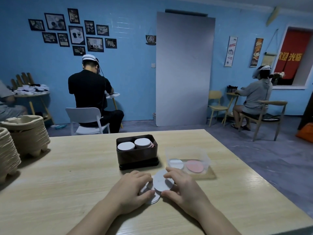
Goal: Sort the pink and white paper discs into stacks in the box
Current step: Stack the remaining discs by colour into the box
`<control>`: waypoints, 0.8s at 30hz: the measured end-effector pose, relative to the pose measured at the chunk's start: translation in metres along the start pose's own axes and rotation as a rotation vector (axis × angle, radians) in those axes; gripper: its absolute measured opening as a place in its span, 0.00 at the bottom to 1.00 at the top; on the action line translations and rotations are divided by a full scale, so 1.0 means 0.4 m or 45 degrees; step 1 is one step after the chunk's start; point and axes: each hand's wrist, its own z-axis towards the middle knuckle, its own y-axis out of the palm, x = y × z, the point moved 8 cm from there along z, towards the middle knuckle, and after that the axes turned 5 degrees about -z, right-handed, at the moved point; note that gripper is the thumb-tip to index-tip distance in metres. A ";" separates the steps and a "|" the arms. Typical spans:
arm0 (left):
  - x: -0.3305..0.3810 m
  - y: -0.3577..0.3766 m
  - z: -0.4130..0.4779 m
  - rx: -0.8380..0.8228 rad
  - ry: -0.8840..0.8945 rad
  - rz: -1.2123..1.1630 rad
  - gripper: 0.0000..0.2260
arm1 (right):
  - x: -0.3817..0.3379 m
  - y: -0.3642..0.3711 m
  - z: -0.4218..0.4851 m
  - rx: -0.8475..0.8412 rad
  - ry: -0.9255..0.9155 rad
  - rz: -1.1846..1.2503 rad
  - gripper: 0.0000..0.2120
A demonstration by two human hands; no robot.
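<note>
Dim blue walls [132, 73]. On the left, a cluster of black-framed pictures [74, 31]; in the middle, a tall grey board [184, 68] against the wall. Greyish-purple floor [262, 158]. White chair [84, 114], pale yellow chair [215, 94], wooden armchair [271, 103], small round table [39, 94]. At right, a white-framed window [288, 87] with red curtain [291, 48]. Up front, a light wooden table [67, 175].

Lower discs [155, 199] mostly hidden under top disc [161, 183], pulp trays [7, 155] cut by left edge, framed prints [76, 34] unreadably small

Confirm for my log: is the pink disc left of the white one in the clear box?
No, in the clear box the pink disc lies right of the white disc.
</note>
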 end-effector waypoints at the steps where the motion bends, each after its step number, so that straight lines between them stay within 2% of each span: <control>1: -0.002 -0.001 -0.002 0.018 0.005 -0.027 0.18 | 0.002 0.001 0.001 -0.005 0.004 -0.001 0.21; 5: -0.018 -0.013 -0.009 0.072 -0.021 -0.075 0.15 | 0.001 0.003 0.003 -0.016 -0.005 -0.007 0.20; 12: -0.070 -0.060 -0.047 0.108 -0.116 -0.164 0.17 | -0.005 0.004 0.012 -0.040 0.009 0.008 0.22; 15: -0.086 -0.098 -0.074 0.206 -0.094 -0.130 0.17 | -0.015 0.011 0.027 -0.055 0.027 -0.004 0.22; 19: -0.094 -0.110 -0.102 0.305 -0.134 -0.108 0.19 | -0.045 0.034 0.060 -0.094 0.028 -0.037 0.25; 24: -0.078 -0.101 -0.101 0.302 -0.076 -0.098 0.20 | -0.091 0.077 0.095 -0.123 -0.014 0.040 0.30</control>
